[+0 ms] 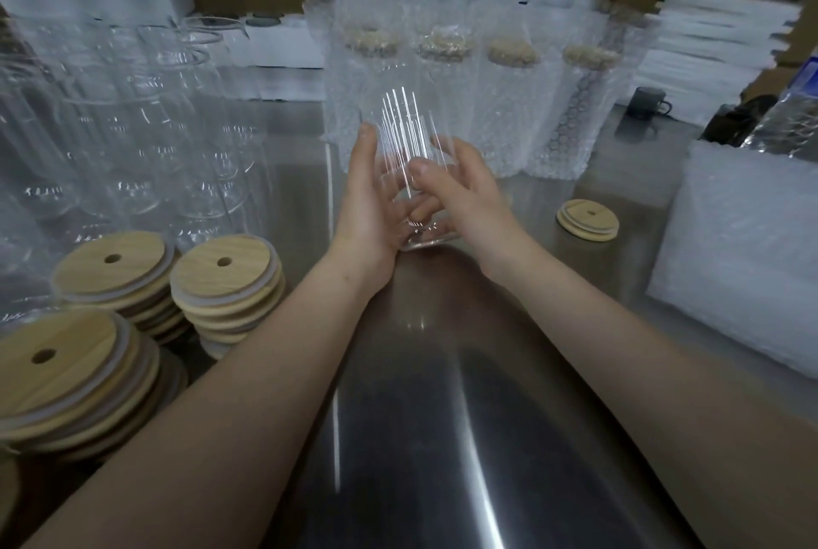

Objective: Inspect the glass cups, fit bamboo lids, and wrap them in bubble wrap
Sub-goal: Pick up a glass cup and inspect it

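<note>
A clear ribbed glass cup point(405, 123) is held upright above the steel table, its base near my palms. My left hand point(369, 198) grips its left side, thumb up along the wall. My right hand point(460, 189) holds the right side, fingers curled round the lower part. Stacks of bamboo lids point(225, 278) with straw holes stand at the left. One bamboo lid point(588, 218) lies alone at the right. Several wrapped cups point(509, 105) with lids stand behind my hands.
Several bare glass cups point(146, 127) crowd the left rear. A pile of bubble wrap point(743, 247) lies at the right edge. A dark mug point(647, 103), white foam sheets point(717, 43) and cardboard boxes stand at the back. The steel table point(442, 415) lies below my arms.
</note>
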A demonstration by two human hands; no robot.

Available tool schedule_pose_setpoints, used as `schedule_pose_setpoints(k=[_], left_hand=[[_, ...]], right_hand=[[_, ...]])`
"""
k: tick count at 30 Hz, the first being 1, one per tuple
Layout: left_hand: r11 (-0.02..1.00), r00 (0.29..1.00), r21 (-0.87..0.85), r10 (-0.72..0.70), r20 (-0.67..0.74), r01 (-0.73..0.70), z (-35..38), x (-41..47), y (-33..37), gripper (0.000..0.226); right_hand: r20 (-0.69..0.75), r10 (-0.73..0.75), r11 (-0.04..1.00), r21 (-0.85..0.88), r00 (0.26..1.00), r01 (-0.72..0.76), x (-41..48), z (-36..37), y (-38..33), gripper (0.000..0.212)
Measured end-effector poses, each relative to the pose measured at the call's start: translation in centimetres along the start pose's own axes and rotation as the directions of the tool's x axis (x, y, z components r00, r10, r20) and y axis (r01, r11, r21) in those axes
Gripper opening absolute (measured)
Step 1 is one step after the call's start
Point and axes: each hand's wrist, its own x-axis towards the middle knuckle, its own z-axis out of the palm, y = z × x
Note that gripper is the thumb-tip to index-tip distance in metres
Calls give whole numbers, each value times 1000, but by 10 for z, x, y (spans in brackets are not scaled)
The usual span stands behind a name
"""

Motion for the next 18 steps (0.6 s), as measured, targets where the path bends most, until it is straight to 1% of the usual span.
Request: schedule_pose_setpoints(k=[3, 6, 9, 11, 13, 15, 18], left_hand=[[1000, 999, 19, -17, -50, 18, 5, -1, 3, 67], [999, 994, 37, 3, -110, 1, 11, -1, 5, 65], [1000, 986, 10, 26, -166, -24, 15, -1, 4, 62], [998, 977, -64, -2, -214, -12, 16, -2, 1, 65], [987, 972, -163, -23, -234, -16, 14, -4, -4, 62], [972, 972, -232, -16, -234, -39, 12, -4, -8, 55], [964, 979, -254, 24, -203, -76, 9, -1, -9, 50]], right_hand=[[-18, -13, 1000, -12, 1000, 13, 0, 1, 1, 60], [-46, -81, 995, -66, 996, 77, -1, 2, 0, 66], [-56, -133, 976, -180, 990, 121, -4, 3, -4, 80], [-45, -194, 929, -329, 980, 169, -9, 5, -5, 86], [-31, -264, 848, -483, 964, 217, -13, 7, -4, 86], [-19, -321, 781, -571, 947, 253, -14, 8, -2, 86], [-35, -408, 702, -651, 912, 289, -15, 12, -1, 89]])
